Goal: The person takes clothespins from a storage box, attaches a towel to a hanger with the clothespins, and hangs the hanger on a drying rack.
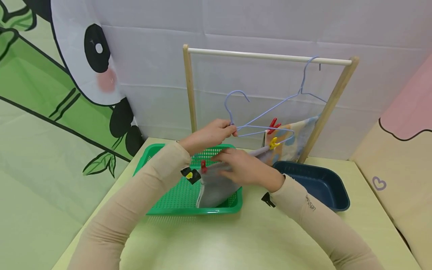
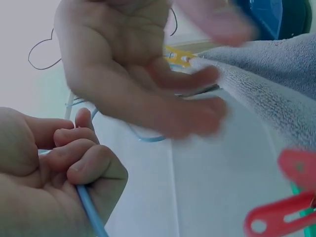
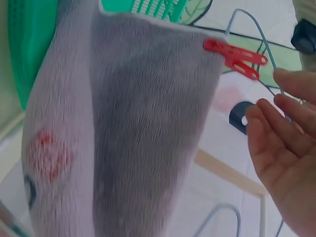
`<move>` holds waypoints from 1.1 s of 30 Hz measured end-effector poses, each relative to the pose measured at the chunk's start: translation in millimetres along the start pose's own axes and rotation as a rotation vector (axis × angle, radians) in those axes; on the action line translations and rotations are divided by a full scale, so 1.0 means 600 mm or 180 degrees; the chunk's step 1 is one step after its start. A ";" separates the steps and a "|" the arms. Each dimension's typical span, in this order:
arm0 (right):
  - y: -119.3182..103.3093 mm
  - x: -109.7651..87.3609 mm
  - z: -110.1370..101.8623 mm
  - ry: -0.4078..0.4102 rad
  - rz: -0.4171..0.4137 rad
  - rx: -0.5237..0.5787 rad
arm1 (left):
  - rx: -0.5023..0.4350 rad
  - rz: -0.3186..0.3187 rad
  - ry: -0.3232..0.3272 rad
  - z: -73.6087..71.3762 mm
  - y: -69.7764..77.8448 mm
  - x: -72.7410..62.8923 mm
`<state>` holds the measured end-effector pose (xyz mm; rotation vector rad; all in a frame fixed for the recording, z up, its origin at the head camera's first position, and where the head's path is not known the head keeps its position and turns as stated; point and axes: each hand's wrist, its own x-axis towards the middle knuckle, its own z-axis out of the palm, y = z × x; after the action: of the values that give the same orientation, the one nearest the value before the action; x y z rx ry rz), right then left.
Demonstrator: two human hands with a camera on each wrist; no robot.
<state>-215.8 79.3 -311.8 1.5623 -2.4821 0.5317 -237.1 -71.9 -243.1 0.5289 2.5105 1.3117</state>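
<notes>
My left hand grips a blue wire hanger just below its hook. A grey towel droops over the green basket; a yellow clothespin pinches it at the hanger's right end. A red clothespin bites the towel's other corner, near the basket's middle; whether it also catches the hanger I cannot tell. In front of the towel's upper edge is my right hand, its fingers loosely bent and holding nothing visible. The left wrist view shows that hand blurred above the left fist.
A green basket stands beneath the towel. Behind is a rack with a white rod, where a second blue hanger carries a patterned cloth with a red clothespin. A dark blue basin sits right.
</notes>
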 end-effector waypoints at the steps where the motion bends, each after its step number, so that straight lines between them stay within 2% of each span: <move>1: 0.002 -0.004 -0.006 0.0098 -0.0034 -0.0039 | 0.0030 0.0022 0.0012 -0.002 0.000 -0.001; 6: 0.022 -0.022 -0.039 0.0889 -0.0292 -0.0185 | 0.0265 0.0187 0.0146 -0.011 0.003 -0.003; 8: 0.032 -0.028 -0.052 0.1219 -0.0321 -0.0223 | 0.0349 0.0267 0.0208 -0.014 0.003 -0.003; 11: 0.047 -0.034 -0.070 0.1611 -0.0270 -0.0266 | 0.0459 0.0342 0.0272 -0.020 0.005 -0.004; 15: 0.064 -0.040 -0.090 0.1897 -0.0066 -0.0347 | 0.0569 0.0362 0.0381 -0.027 0.007 -0.005; 18: 0.076 -0.042 -0.099 0.1941 0.0148 -0.0441 | 0.0655 0.0356 0.0481 -0.031 0.008 -0.004; 23: 0.090 -0.040 -0.104 0.1822 0.0393 -0.0541 | 0.0738 0.0329 0.0519 -0.038 0.007 -0.006; 27: 0.093 -0.034 -0.106 0.1705 0.0429 -0.0619 | 0.0809 0.0342 0.0533 -0.044 0.007 -0.009; 33: 0.086 -0.018 -0.117 0.1516 0.0331 -0.0740 | 0.0933 0.0402 0.0626 -0.060 0.011 -0.016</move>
<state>-261.1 135.3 -261.6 1.0752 -2.1733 0.5328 -240.8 -98.8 -216.8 0.6581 2.8989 1.0875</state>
